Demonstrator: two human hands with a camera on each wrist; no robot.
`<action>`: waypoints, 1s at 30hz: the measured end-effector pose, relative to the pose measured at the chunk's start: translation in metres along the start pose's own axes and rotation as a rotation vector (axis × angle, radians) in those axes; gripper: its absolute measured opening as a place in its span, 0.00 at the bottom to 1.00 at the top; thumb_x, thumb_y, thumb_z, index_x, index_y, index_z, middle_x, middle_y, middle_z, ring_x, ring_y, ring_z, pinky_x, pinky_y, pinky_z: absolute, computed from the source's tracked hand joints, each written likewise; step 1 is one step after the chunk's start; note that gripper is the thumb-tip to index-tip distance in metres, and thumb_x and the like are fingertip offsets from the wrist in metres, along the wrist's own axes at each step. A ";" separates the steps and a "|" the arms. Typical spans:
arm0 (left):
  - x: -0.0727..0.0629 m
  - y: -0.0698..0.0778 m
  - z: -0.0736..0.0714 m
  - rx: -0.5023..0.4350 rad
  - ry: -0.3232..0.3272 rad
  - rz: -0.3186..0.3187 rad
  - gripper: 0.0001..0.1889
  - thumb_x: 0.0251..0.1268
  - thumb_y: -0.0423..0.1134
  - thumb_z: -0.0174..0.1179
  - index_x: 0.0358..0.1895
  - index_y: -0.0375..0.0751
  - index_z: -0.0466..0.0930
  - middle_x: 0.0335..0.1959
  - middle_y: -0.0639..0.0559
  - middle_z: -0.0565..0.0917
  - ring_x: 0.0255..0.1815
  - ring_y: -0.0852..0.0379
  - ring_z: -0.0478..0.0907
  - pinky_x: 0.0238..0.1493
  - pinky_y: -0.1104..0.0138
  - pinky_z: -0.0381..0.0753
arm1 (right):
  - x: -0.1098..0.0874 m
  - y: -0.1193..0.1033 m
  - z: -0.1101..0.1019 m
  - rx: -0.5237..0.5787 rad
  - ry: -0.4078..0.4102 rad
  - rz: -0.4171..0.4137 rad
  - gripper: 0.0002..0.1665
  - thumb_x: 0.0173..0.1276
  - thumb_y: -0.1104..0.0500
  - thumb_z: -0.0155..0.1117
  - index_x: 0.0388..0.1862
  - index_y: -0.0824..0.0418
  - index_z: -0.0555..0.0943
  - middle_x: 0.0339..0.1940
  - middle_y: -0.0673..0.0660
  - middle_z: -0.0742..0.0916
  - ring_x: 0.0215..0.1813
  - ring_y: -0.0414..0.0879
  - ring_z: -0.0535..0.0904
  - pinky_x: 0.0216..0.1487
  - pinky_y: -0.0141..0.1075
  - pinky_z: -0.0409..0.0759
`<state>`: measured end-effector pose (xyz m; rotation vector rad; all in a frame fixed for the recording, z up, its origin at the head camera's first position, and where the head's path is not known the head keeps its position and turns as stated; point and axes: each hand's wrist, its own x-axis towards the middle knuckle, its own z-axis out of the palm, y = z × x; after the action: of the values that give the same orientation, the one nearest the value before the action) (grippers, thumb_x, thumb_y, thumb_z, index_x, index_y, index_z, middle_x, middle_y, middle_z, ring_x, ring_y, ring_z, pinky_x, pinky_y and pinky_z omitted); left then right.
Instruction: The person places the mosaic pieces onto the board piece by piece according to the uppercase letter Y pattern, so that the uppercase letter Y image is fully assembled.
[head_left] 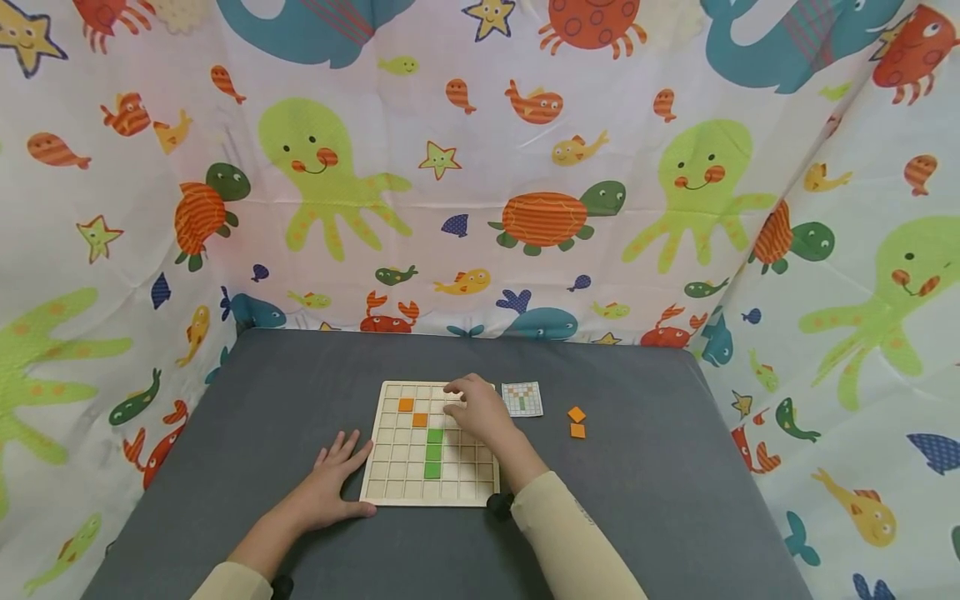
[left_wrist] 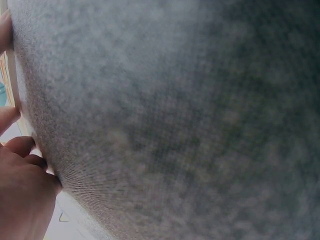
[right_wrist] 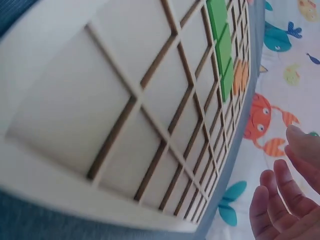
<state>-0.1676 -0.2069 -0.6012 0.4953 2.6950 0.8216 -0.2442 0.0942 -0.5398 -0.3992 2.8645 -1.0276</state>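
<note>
A wooden grid board [head_left: 390, 483] lies on the dark grey cloth. In it sit two orange square tiles [head_left: 406, 405], set diagonally, and a column of three green tiles [head_left: 433, 452]. My left hand [head_left: 330, 483] rests at the board's left edge, fingers spread and thumb at the near corner; the left wrist view shows fingertips [left_wrist: 25, 145] against the cloth and board edge. Over the board's upper right hovers my right hand [head_left: 480, 408]. Its thumb and fingers are apart and loosely bent in the right wrist view, with no tile seen between them.
A small printed card [head_left: 522, 399] with a coloured grid lies just right of the board, partly beside the right hand. Further right are two loose orange tiles [head_left: 577, 431]. A curtain [head_left: 465, 208] with sea animals hangs behind and beside the table.
</note>
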 end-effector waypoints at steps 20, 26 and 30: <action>0.000 -0.001 0.001 0.005 -0.004 -0.013 0.61 0.45 0.66 0.75 0.81 0.43 0.56 0.83 0.36 0.48 0.83 0.32 0.35 0.77 0.34 0.38 | -0.026 0.047 -0.040 0.026 0.208 0.060 0.20 0.68 0.56 0.72 0.58 0.53 0.85 0.57 0.54 0.83 0.53 0.53 0.82 0.44 0.46 0.83; 0.000 -0.002 0.002 0.013 -0.003 -0.011 0.61 0.44 0.67 0.75 0.81 0.44 0.56 0.82 0.35 0.48 0.83 0.32 0.36 0.77 0.34 0.38 | -0.037 0.059 -0.051 0.055 0.251 0.069 0.20 0.67 0.58 0.72 0.57 0.57 0.85 0.54 0.55 0.84 0.52 0.56 0.82 0.45 0.49 0.83; 0.001 -0.003 0.002 0.017 -0.007 -0.011 0.61 0.44 0.67 0.75 0.81 0.44 0.56 0.82 0.35 0.48 0.83 0.32 0.36 0.77 0.34 0.39 | -0.044 0.068 -0.057 0.044 0.275 0.071 0.20 0.65 0.59 0.74 0.56 0.58 0.85 0.52 0.56 0.86 0.51 0.57 0.83 0.47 0.50 0.82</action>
<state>-0.1681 -0.2077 -0.6046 0.4858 2.6983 0.7931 -0.2258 0.1916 -0.5393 -0.1628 3.0591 -1.2169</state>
